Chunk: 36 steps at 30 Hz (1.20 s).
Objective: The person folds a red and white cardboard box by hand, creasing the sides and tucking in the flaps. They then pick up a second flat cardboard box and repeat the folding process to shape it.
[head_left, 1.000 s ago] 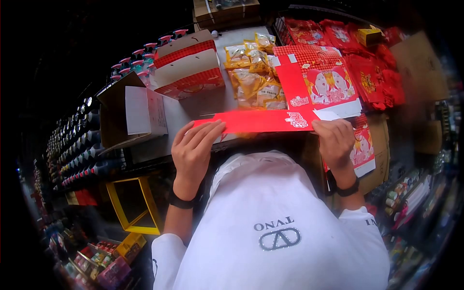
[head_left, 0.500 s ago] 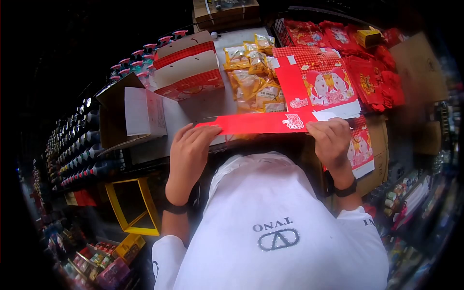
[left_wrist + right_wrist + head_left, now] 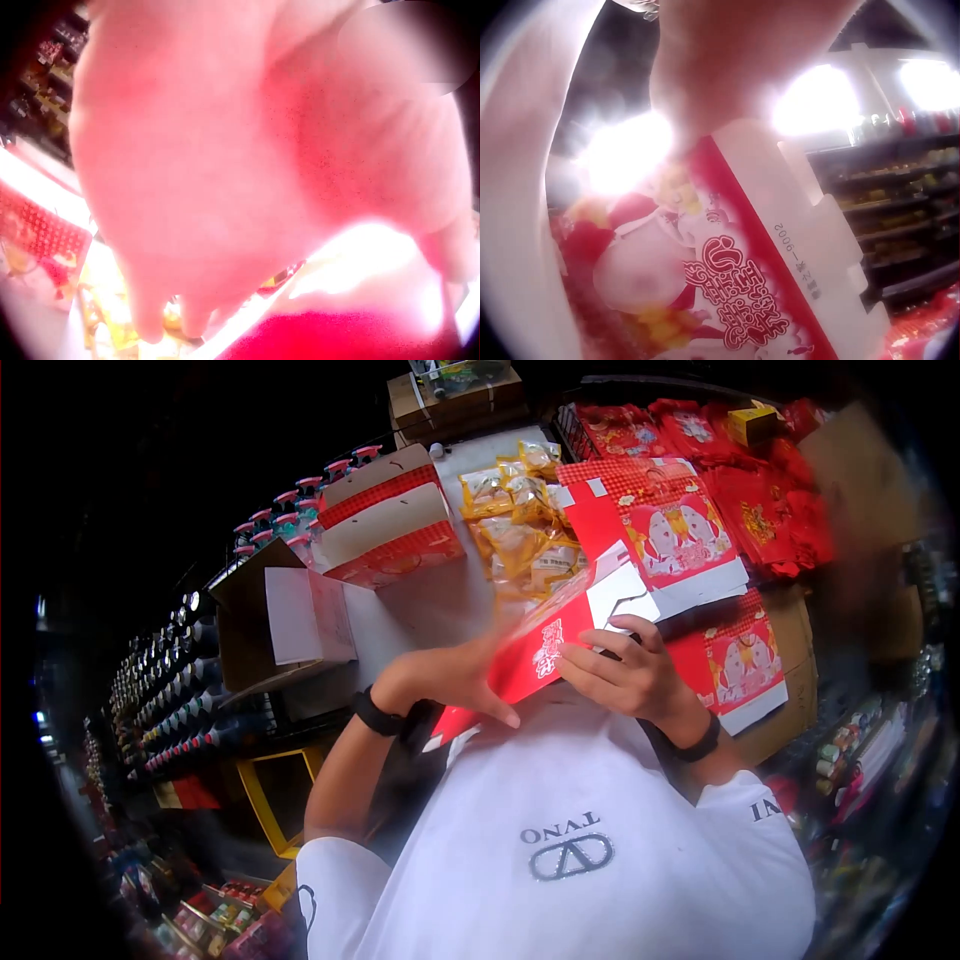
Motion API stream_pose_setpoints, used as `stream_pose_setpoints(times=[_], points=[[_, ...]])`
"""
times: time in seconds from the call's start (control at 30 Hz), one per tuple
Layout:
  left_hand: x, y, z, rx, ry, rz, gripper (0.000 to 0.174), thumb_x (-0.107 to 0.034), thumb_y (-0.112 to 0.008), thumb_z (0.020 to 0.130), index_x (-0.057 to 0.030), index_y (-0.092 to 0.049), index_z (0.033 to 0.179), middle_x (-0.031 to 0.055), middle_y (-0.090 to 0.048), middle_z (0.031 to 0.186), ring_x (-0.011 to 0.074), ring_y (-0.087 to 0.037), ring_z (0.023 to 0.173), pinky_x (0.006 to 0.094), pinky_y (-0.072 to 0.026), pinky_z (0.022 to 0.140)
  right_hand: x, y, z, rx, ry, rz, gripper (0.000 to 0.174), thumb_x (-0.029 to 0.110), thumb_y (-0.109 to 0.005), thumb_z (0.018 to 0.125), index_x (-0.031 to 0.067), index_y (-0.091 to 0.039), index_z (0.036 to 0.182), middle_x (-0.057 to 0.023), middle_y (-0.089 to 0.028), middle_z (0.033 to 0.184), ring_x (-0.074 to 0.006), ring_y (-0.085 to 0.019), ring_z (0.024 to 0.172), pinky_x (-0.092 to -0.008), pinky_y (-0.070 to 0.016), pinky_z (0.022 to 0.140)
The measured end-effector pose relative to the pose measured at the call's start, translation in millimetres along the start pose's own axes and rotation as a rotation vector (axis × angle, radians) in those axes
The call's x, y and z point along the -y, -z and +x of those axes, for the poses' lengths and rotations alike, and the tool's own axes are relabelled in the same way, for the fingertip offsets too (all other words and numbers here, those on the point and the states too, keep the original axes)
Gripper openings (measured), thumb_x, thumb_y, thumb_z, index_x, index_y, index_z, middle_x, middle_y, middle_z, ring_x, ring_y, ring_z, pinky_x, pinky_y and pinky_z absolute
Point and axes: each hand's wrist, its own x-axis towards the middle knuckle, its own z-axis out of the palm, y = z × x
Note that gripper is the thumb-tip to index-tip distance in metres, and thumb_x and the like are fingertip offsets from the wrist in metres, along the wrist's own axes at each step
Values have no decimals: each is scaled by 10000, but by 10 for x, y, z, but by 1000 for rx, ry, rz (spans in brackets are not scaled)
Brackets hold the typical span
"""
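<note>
Pale tabletop, dim shop shelves around; yellow packets and a propped box at the back. Red carton tilted between both hands, before the shirt. Right hand grips it near the white flaps; left hand laid along it, fingers straight. Looks like shaping a flat carton; next probably calls for squaring sides, tucking flaps.
</note>
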Motion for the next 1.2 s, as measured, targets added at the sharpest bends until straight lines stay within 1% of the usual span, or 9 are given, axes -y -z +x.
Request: stream_pose_setpoints(times=[0.13,0.27,0.53,0.63,0.77,0.93,1.07,1.1,1.2], points=[[30,85,179,109,-118,-126,1580,-462,-1008,639,-36,126,1652,254,-274,1661,284,-356,1517,361,-346,1199,57,-104,29,-47,8,57,99,172,-744,835,181,-730,933,58,-711,1085,-134,-618,1129,-371,-436,1090],[55,-18,264,114,-156,-240,1568,-441,-1010,631,-41,102,1663,218,-78,1722,283,-148,1592,395,-223,1276,25,-152,73,-59,3,71,99,184,-750,830,183,-724,926,47,-707,1125,-147,-615,1160,-376,-433,1110],[262,-153,316,149,-14,-297,1494,-386,-998,650,-76,41,1679,164,-111,1725,282,-127,1602,392,-170,1288,-24,-235,26,-75,-12,80,98,181,-694,829,155,-696,924,23,-690,1105,-175,-627,1164,-393,-443,1135],[223,-150,344,127,-19,-317,1440,-356,-989,661,-80,-9,1680,154,-131,1722,271,-129,1603,390,-163,1288,-53,-263,45,-133,-29,128,40,141,-680,829,145,-641,818,13,-654,930,-187,-635,1079,-406,-440,1166],[203,-197,353,73,-25,-344,1352,-307,-971,678,-76,-85,1674,145,-203,1703,258,-159,1596,392,-169,1286,-88,-331,25,-79,-19,137,24,136,-679,815,148,-660,805,20,-651,872,-188,-632,1042,-409,-417,1190],[313,-165,219,81,65,-323,1024,-210,-873,765,-55,-295,1596,127,-380,1578,246,-354,1481,376,-282,1225,-120,-331,204,-41,-14,135,35,148,-676,822,130,-648,833,5,-638,887,-186,-641,1050,-408,-422,1194],[146,-39,-6,74,279,-396,701,-157,-735,877,-42,-434,1499,120,-485,1486,244,-468,1378,372,-364,1161,-119,-448,385,-44,-31,162,44,105,-683,809,117,-654,839,-8,-642,887,-202,-643,1060,-428,-388,1239],[70,-104,-45,-55,210,-306,460,-111,-627,961,-9,-532,1399,191,-623,1311,252,-576,1257,389,-440,1075,-114,-424,443,-38,-30,197,50,94,-685,807,113,-656,843,-10,-645,890,-205,-643,1064,-432,-383,1245],[33,-228,-176,-358,146,45,280,-74,-570,1010,29,-605,1268,254,-669,1083,249,-650,1067,398,-497,965,-56,-505,611,-100,-26,239,85,85,-698,821,101,-669,899,-29,-663,936,-216,-648,1064,-440,-405,1235]])
